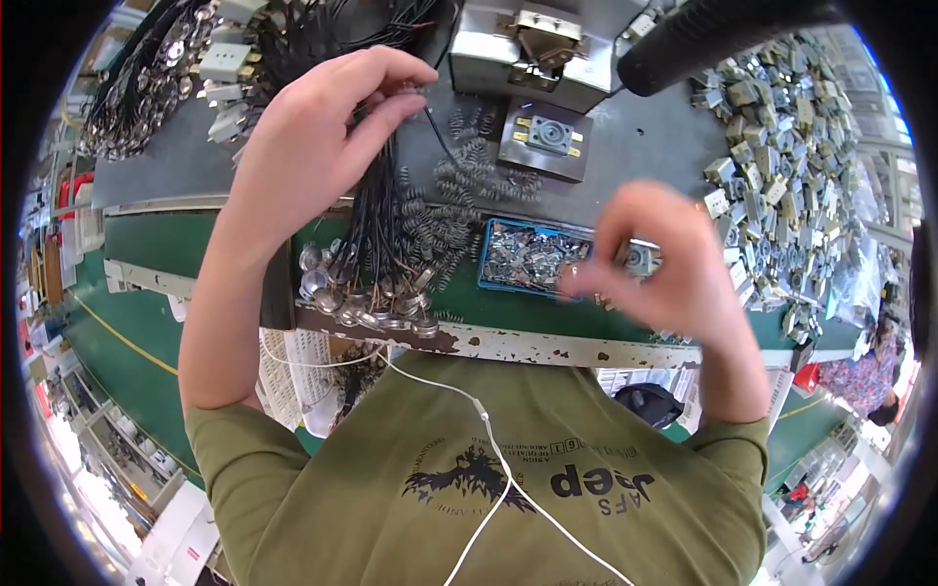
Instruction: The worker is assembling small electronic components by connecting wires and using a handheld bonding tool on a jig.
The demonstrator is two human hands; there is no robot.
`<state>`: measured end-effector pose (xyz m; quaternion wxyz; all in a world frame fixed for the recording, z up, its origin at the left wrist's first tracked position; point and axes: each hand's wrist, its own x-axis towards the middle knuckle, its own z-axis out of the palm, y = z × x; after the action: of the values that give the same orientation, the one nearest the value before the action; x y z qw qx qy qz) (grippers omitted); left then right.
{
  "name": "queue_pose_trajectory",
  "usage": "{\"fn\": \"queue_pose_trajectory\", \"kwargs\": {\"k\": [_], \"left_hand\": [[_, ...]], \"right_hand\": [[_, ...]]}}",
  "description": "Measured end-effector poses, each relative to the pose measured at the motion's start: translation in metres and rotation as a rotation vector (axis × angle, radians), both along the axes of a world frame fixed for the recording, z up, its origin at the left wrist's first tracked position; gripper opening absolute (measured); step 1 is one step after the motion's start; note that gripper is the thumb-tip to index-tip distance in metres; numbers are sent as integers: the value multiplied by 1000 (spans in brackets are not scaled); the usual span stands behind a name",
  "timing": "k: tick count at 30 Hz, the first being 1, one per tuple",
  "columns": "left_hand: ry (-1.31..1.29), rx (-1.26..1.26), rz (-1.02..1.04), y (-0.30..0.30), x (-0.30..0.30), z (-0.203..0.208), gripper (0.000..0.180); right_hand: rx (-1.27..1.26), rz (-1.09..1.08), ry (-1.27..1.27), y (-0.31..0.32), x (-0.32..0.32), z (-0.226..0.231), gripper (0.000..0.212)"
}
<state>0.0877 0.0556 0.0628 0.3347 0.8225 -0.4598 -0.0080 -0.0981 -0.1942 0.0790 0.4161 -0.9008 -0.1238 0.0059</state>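
My left hand (322,127) is raised at the far left part of the bench, thumb and forefinger pinched on the end of a thin black wire (440,135). Something small and metallic shows at those fingertips, too fine to make out. Smeared by motion, my right hand (664,259) hovers at the right end of a blue tray (481,256) full of small metal pieces; whether it grips anything is unclear. Just past its curled fingers sits a grey square housing (641,258). A similar housing with brass tabs (550,135) rests on a metal block (518,154) ahead.
Loose coil springs (440,225) lie between the tray and a bundle of black wires (376,220) ending in round metal parts (366,311). A steel fixture (474,59) stands behind, beside a thick black tube (723,44). Housings pile up (772,186) at right; more wires (147,78) lie far left.
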Motion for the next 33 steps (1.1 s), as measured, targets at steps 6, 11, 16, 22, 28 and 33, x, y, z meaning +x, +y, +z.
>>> {"fn": "queue_pose_trajectory", "kwargs": {"k": [6, 11, 16, 22, 28, 33], "left_hand": [[-155, -64, -235, -49, -7, -9, 16], [-195, -64, -305, -83, -13, -33, 15], [-257, 31, -363, -90, -10, -42, 11], [-284, 14, -354, -93, -13, -43, 11], [-188, -22, -275, -84, -22, -30, 18], [10, 141, -543, -53, -38, -11, 21]], "right_hand": [[-290, -156, 37, -19, -1, -20, 22], [-182, -280, -83, -4, -21, -57, 19], [-98, -298, -133, 1, -23, -66, 19], [-48, -275, -131, 2, -25, -59, 23], [129, -214, -159, -4, -37, -52, 43], [111, -235, -279, -8, -35, -44, 39]]}}
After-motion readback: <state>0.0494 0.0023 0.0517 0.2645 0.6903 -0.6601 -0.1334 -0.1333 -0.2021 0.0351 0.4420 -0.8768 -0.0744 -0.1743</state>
